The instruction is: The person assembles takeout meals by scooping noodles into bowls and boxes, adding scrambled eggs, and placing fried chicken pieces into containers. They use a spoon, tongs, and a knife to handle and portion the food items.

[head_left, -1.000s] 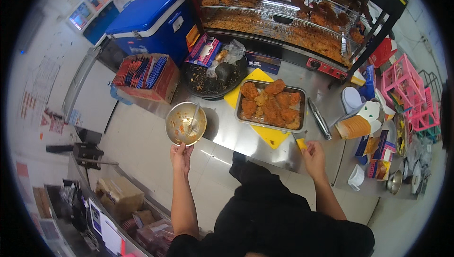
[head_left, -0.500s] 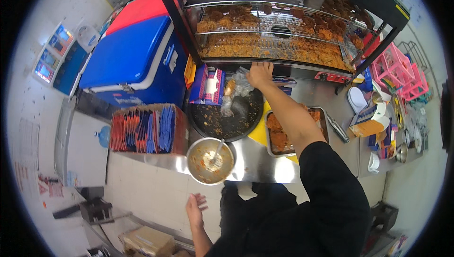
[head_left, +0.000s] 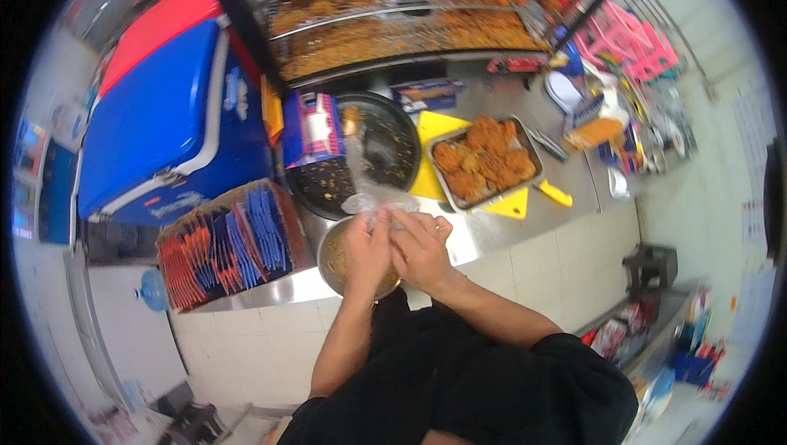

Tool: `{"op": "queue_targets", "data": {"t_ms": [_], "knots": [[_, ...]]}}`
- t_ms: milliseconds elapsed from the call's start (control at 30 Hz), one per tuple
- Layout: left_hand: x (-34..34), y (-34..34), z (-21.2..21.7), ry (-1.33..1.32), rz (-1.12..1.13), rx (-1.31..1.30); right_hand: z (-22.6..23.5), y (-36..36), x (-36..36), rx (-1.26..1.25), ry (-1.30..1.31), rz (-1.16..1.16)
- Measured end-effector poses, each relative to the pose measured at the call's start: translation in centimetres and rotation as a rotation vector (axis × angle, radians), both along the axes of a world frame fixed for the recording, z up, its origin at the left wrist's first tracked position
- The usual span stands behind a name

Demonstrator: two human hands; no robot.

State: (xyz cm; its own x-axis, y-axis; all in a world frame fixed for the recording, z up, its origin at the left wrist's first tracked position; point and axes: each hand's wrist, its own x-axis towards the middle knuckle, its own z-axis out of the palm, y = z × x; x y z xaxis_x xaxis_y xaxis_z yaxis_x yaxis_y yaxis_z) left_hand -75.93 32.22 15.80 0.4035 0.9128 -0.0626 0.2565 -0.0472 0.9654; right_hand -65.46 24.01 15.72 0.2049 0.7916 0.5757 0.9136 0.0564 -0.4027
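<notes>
Both my hands are together above a metal bowl [head_left: 332, 258] at the counter's near edge, covering much of it. My left hand [head_left: 367, 250] and my right hand [head_left: 420, 250] are closed on a crumpled clear plastic bag [head_left: 379, 197], which stretches away from my fingertips over the round black tray [head_left: 392, 148]. What the bag holds, if anything, I cannot make out. Crumbs are scattered over the black tray, and a purple and white box [head_left: 314, 132] stands at its left. To the right, fried chicken pieces [head_left: 484, 154] fill a metal tray [head_left: 537, 168].
A yellow cutting board [head_left: 510, 204] lies under the metal tray, with a yellow-handled knife [head_left: 557, 193] and tongs [head_left: 548, 144] nearby. A glass display case [head_left: 410, 31] closes off the back. On the left stand a blue cooler [head_left: 152, 117] and a carton of folded packets [head_left: 225, 242].
My right hand has come back from beside the display case, and my left has risen to meet it over the bowl. Clear plastic is now in my hands. The view has shifted.
</notes>
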Motion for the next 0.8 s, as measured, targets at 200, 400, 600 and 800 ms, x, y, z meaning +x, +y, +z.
{"op": "queue_targets", "data": {"t_ms": [200,400,600,800], "knots": [[-0.5,-0.9,0.2,0.141,-0.422,-0.107,0.6,-6.7,2.4,-0.041,0.221,-0.323],[3.4,-6.8,2.5,0.423,-0.427,0.233,-0.8,-12.8,5.7,-0.067,0.241,-0.37],[6.4,-22.0,2.6,-0.502,-0.187,-0.568,-1.4,-20.8,8.7,-0.088,0.491,-0.481],[12.4,-25.9,-5.9,-0.292,-0.71,-0.536,-2.9,-28.7,11.1,-0.082,0.186,-0.604]]}}
